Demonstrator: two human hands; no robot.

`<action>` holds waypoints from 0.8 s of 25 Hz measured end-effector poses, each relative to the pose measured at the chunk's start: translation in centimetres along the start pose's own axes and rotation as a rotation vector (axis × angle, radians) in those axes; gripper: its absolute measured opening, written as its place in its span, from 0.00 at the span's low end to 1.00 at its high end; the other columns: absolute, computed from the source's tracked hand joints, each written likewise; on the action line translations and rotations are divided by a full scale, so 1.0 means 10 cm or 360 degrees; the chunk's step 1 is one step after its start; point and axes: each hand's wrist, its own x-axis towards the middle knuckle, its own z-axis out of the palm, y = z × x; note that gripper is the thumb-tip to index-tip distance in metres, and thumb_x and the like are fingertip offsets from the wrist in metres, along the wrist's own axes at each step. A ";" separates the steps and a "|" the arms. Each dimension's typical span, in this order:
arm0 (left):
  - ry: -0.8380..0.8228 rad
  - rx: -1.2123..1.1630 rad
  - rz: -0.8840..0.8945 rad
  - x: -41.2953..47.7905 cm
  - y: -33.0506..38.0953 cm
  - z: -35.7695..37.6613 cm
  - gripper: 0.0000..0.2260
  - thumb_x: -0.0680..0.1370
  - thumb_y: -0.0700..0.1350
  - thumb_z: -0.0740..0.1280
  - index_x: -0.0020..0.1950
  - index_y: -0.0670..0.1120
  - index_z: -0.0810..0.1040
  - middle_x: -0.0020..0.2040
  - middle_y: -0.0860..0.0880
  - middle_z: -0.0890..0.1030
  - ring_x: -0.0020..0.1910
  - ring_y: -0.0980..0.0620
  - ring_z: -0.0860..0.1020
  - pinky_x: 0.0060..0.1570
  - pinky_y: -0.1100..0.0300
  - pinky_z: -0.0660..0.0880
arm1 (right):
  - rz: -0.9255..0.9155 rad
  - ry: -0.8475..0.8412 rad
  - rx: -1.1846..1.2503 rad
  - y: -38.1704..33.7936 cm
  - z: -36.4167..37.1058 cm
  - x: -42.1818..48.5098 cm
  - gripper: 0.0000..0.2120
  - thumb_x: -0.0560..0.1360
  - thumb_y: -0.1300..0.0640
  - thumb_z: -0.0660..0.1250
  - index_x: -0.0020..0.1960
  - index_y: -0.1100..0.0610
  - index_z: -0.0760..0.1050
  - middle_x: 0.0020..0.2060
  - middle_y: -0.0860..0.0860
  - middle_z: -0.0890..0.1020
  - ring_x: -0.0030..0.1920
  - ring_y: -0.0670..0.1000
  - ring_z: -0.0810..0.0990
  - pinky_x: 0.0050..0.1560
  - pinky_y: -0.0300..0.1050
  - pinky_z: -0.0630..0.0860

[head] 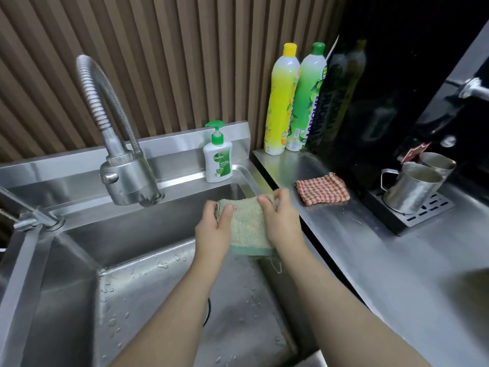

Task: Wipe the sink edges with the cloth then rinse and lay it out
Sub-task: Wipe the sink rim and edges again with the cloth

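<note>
Holding: green cloth [247, 226] stretched between left hand [214, 231] and right hand [281, 223], both grips pinched on its top corners.
Position: hanging over the sink [148, 274], close to the right rim, just short of the worktop [370, 247].
Risk: wet cloth slipping from one pinch, dropping into the basin.
Risk two: dripping onto the worktop near the checked rag [321, 188].
Tap [127, 178]: no water seen running.
</note>
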 end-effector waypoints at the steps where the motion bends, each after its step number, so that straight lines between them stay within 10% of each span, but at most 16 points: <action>1: -0.0088 -0.0058 -0.0069 0.04 -0.01 0.12 0.10 0.78 0.51 0.63 0.45 0.44 0.70 0.35 0.49 0.75 0.33 0.52 0.73 0.33 0.63 0.70 | 0.0040 -0.0012 -0.0004 0.08 -0.11 0.10 0.12 0.77 0.47 0.61 0.48 0.55 0.65 0.38 0.50 0.75 0.40 0.52 0.74 0.36 0.47 0.68; 5: -0.0317 -0.0207 -0.0390 0.46 -0.07 0.61 0.11 0.74 0.55 0.66 0.48 0.49 0.75 0.47 0.48 0.81 0.47 0.47 0.80 0.51 0.47 0.77 | 0.0100 -0.0038 -0.0175 0.31 -0.36 0.74 0.12 0.76 0.49 0.64 0.45 0.56 0.65 0.39 0.52 0.74 0.43 0.54 0.72 0.36 0.46 0.64; 9: -0.0177 0.0712 -0.0091 1.03 -0.09 0.81 0.16 0.79 0.52 0.58 0.61 0.45 0.73 0.58 0.45 0.77 0.59 0.43 0.74 0.55 0.57 0.68 | -0.0364 -0.0135 -0.1276 0.44 -0.23 1.32 0.14 0.77 0.55 0.60 0.62 0.56 0.67 0.59 0.55 0.72 0.59 0.58 0.70 0.55 0.52 0.68; 13: -0.0680 0.0991 0.0827 0.86 -0.55 0.88 0.30 0.79 0.60 0.46 0.69 0.42 0.69 0.69 0.43 0.71 0.72 0.46 0.64 0.70 0.54 0.59 | -0.0686 -0.0575 -0.1039 0.78 -0.19 1.12 0.17 0.76 0.62 0.60 0.64 0.63 0.73 0.64 0.62 0.75 0.64 0.61 0.73 0.66 0.50 0.67; 17: -0.0858 0.0952 0.0891 0.85 -0.83 0.81 0.29 0.78 0.63 0.46 0.71 0.48 0.66 0.73 0.52 0.63 0.74 0.54 0.56 0.73 0.58 0.55 | -0.0758 -0.0770 -0.1053 0.80 -0.29 1.09 0.23 0.80 0.59 0.58 0.73 0.62 0.59 0.75 0.58 0.60 0.75 0.53 0.57 0.73 0.40 0.50; 20: -0.0810 0.0580 0.0780 1.02 -0.69 0.55 0.22 0.75 0.64 0.57 0.54 0.50 0.80 0.60 0.54 0.78 0.64 0.59 0.71 0.65 0.64 0.65 | -0.0687 -0.0700 -0.0801 0.67 -0.27 1.08 0.27 0.75 0.66 0.61 0.73 0.57 0.60 0.76 0.51 0.57 0.76 0.49 0.53 0.71 0.36 0.48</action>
